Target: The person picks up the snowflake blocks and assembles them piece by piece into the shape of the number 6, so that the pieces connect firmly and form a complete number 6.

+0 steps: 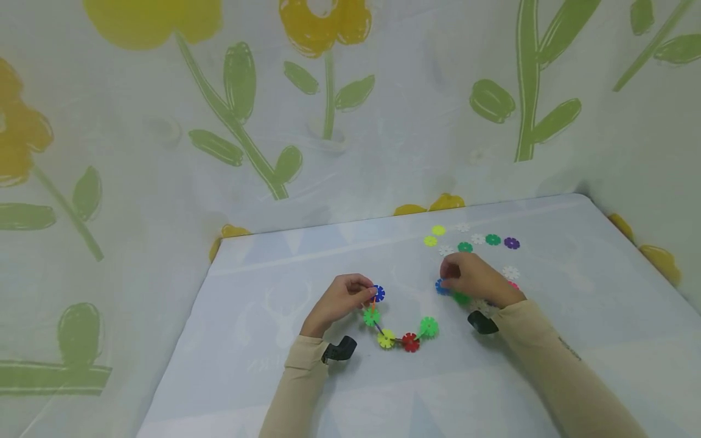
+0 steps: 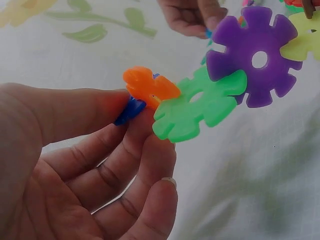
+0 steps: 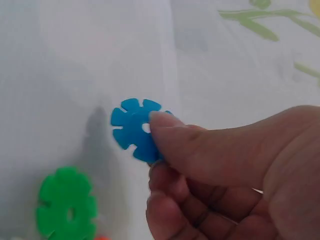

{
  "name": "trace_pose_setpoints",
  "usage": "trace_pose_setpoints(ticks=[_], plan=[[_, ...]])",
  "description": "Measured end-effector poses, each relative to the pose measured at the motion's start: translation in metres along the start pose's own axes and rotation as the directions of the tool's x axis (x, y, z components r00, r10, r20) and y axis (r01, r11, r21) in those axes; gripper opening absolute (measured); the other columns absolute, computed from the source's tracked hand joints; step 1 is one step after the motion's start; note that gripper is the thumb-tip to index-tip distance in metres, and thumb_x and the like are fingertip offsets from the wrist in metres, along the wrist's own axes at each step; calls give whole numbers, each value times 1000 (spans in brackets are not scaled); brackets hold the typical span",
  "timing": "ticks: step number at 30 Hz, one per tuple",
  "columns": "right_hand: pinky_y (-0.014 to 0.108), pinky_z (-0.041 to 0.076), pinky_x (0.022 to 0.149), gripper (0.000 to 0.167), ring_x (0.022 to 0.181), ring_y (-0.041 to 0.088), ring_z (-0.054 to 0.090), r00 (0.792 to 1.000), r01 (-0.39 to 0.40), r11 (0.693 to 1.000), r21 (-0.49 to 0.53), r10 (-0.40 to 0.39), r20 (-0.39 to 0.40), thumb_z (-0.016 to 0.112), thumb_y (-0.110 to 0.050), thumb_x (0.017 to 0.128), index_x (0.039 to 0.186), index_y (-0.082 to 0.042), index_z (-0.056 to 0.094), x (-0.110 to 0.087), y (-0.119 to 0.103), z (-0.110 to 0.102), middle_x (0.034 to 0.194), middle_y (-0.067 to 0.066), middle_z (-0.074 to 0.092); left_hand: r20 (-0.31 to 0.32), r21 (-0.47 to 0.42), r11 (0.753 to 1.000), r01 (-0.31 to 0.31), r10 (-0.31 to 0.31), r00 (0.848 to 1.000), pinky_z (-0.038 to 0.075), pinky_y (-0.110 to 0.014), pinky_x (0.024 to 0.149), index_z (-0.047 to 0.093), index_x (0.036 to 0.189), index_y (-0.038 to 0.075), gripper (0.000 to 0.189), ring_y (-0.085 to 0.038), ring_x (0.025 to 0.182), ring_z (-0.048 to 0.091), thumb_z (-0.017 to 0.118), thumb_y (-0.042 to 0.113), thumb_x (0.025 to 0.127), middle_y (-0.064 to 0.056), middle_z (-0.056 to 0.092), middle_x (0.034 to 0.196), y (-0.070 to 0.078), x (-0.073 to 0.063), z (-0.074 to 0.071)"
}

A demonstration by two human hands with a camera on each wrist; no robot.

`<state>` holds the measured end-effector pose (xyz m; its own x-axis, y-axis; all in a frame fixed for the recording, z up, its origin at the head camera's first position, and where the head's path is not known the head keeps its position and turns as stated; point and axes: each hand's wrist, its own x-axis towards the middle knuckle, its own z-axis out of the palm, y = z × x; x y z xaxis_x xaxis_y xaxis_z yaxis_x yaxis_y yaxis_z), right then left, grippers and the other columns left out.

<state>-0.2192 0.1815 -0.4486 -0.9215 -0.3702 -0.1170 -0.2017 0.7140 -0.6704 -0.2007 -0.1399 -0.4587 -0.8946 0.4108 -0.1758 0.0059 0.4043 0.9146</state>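
My left hand (image 1: 338,302) pinches a dark blue notched disc (image 2: 131,111) at one end of a chain of interlocking plastic flower discs. An orange disc (image 2: 149,87) slots into it, followed by a light green disc (image 2: 200,107) and a purple disc (image 2: 227,60). Farther along the chain come a yellow disc (image 1: 386,339), a red disc (image 1: 411,342) and another light green disc (image 1: 429,327). Between thumb and fingers, my right hand (image 1: 475,278) holds a single blue disc (image 3: 131,127). Below that hand lies a loose green disc (image 3: 65,202).
Beyond my right hand, loose discs are scattered on the white table (image 1: 246,316), among them a yellow disc (image 1: 439,230), a white disc (image 1: 462,227) and a purple disc (image 1: 512,243). A pink disc (image 1: 513,285) is partly hidden. Flower-printed fabric (image 1: 405,140) hangs behind the table.
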Motion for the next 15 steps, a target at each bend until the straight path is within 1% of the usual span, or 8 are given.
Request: trace_pose_setpoints(ticks=[1,5,11,15], plan=[[34,54,82,9,89,20,60,1000,24,1000,10,-24,-8,74,-7,93,101,-4,72,0,-2,-2,95,7,70,0,2,1000,2,-2,1000,53,-28,73,70,111,2,20,-13,80,63,66,20,101,-7,74,94,0,0,0],[34,57,84,16,91,19,66,997,79,994,70,-76,-33,71,-7,95,110,-1,76,1,-16,-8,100,8,77,-2,11,1000,3,-3,1000,53,-28,74,70,112,2,21,-12,80,63,66,20,102,-8,75,96,1,2,0],[33,59,81,11,88,18,67,989,130,986,100,-122,-78,72,-9,96,105,-5,77,5,-39,-8,98,7,77,-3,16,1000,11,-11,1000,54,-27,75,69,113,1,23,-11,81,64,65,20,102,-11,76,98,0,3,1],[37,60,84,8,88,18,67,983,163,982,101,-152,-108,73,-8,96,103,-6,76,7,-50,-1,97,6,76,-3,15,1000,16,-16,1000,54,-27,75,70,113,1,23,-11,80,64,65,22,102,-10,75,97,0,3,2]])
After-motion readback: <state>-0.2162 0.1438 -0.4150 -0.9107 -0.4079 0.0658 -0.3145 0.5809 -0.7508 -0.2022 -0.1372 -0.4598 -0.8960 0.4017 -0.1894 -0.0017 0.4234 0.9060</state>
